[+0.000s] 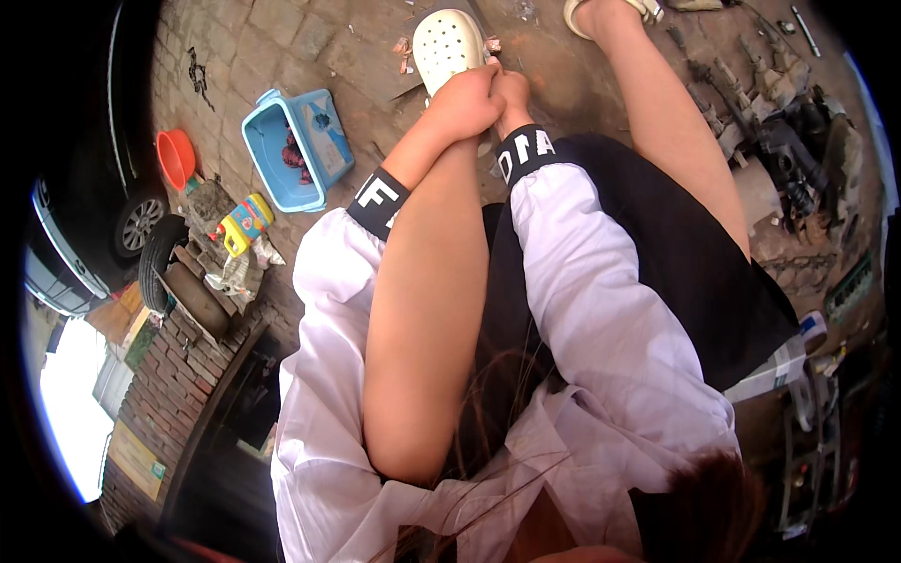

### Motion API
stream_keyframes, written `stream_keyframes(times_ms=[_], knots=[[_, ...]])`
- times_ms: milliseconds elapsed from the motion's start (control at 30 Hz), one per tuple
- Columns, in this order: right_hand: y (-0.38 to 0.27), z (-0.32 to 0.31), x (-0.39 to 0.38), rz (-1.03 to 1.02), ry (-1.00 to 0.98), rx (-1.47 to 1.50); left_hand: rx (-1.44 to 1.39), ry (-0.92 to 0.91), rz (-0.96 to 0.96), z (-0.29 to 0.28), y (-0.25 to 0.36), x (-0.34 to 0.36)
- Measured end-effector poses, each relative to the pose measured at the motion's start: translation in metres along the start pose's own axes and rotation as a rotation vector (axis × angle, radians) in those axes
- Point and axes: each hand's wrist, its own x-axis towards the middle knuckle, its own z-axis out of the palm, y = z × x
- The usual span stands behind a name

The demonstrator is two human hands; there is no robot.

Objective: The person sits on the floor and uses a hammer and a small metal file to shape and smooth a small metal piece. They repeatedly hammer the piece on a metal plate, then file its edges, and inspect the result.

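My left hand (465,103) and my right hand (511,92) meet in front of my raised left shin, just behind a cream clog (447,45) with round holes. The fingers of my left hand are closed against my right hand. The fingers of my right hand are mostly hidden, curled in near the ankle. Whether anything small lies between the hands cannot be made out. Small pinkish pieces (404,54) lie on the ground on either side of the clog. A dark flat board or slab (409,84) shows beneath the clog.
To the left stand a blue plastic tub (328,141) with dark reddish cloth inside, a red basin (175,159) and a yellow bottle (246,225). Beyond them are a loose tyre (161,263) and a dark car (80,216). Greasy metal machine parts (798,159) are heaped at the right.
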Motion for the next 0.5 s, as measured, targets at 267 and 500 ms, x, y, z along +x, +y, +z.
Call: stream_keyframes(times_ms=[267,500], knots=[[-0.024,-0.025,-0.034,-0.308,0.259,-0.619,-0.202,-0.056,-0.068,0.007,-0.016,-0.002],[-0.024,-0.023,-0.016,-0.567,0.324,-0.646,-0.518,-0.02,-0.081,0.013,-0.02,-0.004]])
